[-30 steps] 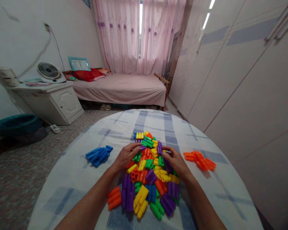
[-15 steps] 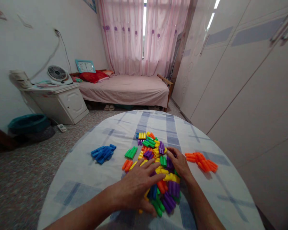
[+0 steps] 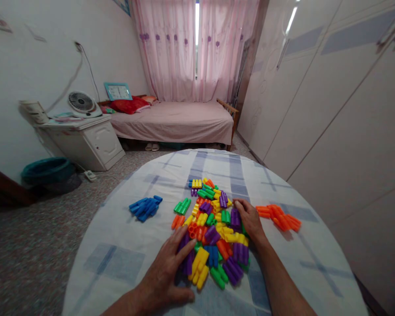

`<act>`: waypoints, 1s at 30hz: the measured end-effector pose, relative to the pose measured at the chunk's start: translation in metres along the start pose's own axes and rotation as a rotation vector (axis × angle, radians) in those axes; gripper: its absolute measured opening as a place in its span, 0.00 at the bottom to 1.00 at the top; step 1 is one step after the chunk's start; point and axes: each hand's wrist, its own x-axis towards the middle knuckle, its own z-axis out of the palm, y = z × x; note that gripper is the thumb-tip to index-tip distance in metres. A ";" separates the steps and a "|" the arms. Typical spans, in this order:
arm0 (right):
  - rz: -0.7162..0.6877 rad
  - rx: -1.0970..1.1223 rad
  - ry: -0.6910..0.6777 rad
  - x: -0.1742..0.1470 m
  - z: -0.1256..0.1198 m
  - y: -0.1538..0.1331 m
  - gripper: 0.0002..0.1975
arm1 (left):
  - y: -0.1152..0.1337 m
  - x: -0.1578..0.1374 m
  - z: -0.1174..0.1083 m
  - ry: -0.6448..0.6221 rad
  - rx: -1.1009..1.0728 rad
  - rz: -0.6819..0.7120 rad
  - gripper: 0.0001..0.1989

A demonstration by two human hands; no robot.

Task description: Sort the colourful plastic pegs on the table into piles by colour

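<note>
A mixed heap of plastic tube-shaped blocks in yellow, purple, green, orange and blue lies in the middle of the table. My left hand [image 3: 167, 265] rests at the heap's near left side, fingers apart, beside a purple block [image 3: 187, 256] and a yellow block [image 3: 200, 261]. On the right edge, my right hand [image 3: 250, 219] is next to a purple block [image 3: 235, 219]; its fingers are bent and their tips touch or nearly touch the heap. Apart from the heap lie a pile of blue blocks [image 3: 145, 208] on the left and a pile of orange blocks [image 3: 279, 217] on the right.
The round table [image 3: 118, 259] has a white and blue checked cloth. Beyond it stand a bed [image 3: 177, 120], a white cabinet [image 3: 102, 142] with a fan [image 3: 82, 103], and a bin [image 3: 48, 171]. A tall wardrobe [image 3: 332, 109] lines the right side.
My left hand has moved left and toward me, off the heap's middle, uncovering several blocks. My right hand stays at the heap's right edge. The view has shifted slightly.
</note>
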 end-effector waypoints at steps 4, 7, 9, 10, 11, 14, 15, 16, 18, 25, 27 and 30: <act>0.003 -0.008 0.006 0.000 0.000 -0.001 0.21 | 0.008 0.025 0.010 0.103 0.012 0.009 0.42; 0.011 -0.004 0.010 -0.001 0.001 -0.002 0.21 | 0.013 0.041 0.009 0.129 0.013 0.007 0.32; 0.010 -0.006 0.014 -0.002 0.000 -0.004 0.20 | 0.017 0.051 0.005 0.143 0.011 0.001 0.27; 0.007 -0.009 0.014 -0.002 0.000 -0.004 0.20 | 0.019 0.057 0.003 0.152 0.007 -0.001 0.26; 0.004 -0.013 0.015 -0.002 0.000 -0.004 0.19 | 0.021 0.062 0.000 0.164 0.001 0.001 0.25; 0.003 -0.017 0.016 -0.002 0.000 -0.003 0.19 | 0.025 0.082 -0.006 0.214 -0.023 0.007 0.24; 0.002 -0.012 0.016 -0.001 0.000 -0.001 0.19 | 0.025 0.089 -0.007 0.228 -0.031 0.009 0.24; 0.000 -0.006 0.013 0.000 0.000 0.000 0.19 | 0.026 0.097 -0.008 0.240 -0.040 0.008 0.24; -0.006 0.005 0.003 0.001 0.001 0.003 0.19 | 0.026 0.112 -0.008 0.265 -0.055 -0.004 0.25; -0.014 0.000 -0.004 0.002 0.000 0.003 0.18 | 0.016 0.150 -0.001 0.341 -0.091 -0.115 0.26; -0.017 0.001 0.004 0.002 0.000 0.002 0.18 | 0.011 0.150 -0.003 0.343 -0.090 -0.148 0.26; -0.011 -0.007 0.008 0.001 0.000 0.001 0.19 | 0.002 0.142 -0.011 0.363 -0.108 -0.196 0.25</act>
